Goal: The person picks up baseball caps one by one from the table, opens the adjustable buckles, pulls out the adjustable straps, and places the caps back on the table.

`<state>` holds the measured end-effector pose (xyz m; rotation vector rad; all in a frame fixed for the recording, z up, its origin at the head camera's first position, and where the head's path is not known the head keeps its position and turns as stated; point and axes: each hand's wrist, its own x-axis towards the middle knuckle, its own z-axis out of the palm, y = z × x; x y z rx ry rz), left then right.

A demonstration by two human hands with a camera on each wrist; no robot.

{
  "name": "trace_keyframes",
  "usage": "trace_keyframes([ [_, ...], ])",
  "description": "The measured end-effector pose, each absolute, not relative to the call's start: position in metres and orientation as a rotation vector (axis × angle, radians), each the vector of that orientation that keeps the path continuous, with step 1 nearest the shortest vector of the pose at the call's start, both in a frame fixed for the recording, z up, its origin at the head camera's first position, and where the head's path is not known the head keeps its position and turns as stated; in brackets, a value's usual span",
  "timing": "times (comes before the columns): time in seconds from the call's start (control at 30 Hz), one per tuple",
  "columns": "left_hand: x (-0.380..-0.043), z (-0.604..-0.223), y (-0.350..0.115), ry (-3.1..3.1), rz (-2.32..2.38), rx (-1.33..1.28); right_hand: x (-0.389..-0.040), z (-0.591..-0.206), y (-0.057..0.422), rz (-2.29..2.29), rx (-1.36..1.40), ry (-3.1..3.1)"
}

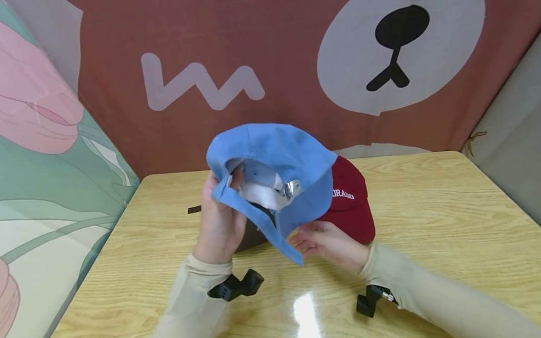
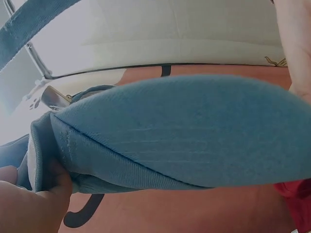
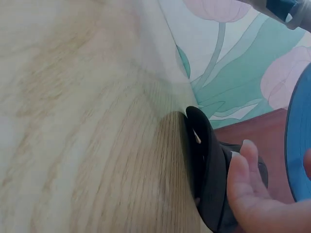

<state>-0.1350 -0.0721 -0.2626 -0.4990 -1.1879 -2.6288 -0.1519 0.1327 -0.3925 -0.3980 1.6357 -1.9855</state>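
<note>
A light blue cap (image 1: 269, 144) is held up over the table, its inside and a silver buckle (image 1: 292, 189) turned toward me. My left hand (image 1: 220, 220) grips the cap's edge near the back opening, with fingers inside. The left wrist view shows the blue brim (image 2: 194, 131) reaching across, with the thumb on the band. My right hand (image 1: 329, 244) is by the lower edge of the brim, fingers loosely extended. In the right wrist view, its fingers (image 3: 248, 189) are apart, beside the blue brim (image 3: 297, 131).
A dark cap (image 1: 250, 238) lies on the wooden table (image 1: 434, 243), mostly hidden behind the blue one. To its right stands a dark red cap (image 1: 354, 211) with white lettering. A brown cloth with a bear print (image 1: 288, 49) hangs behind the table.
</note>
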Motion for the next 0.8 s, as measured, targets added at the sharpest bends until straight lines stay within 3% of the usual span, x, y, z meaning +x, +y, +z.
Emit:
trace_keyframes([
  [0.4, -0.134, -0.266, -0.070, -1.181, -2.619, -0.518, -0.153, -0.392, 0.141, -2.063, -0.448, 1.513],
  [0.8, -0.136, -0.272, -0.080, -1.279, -2.594, -0.502, -0.152, -0.381, 0.167, -2.077, -0.352, 1.824],
])
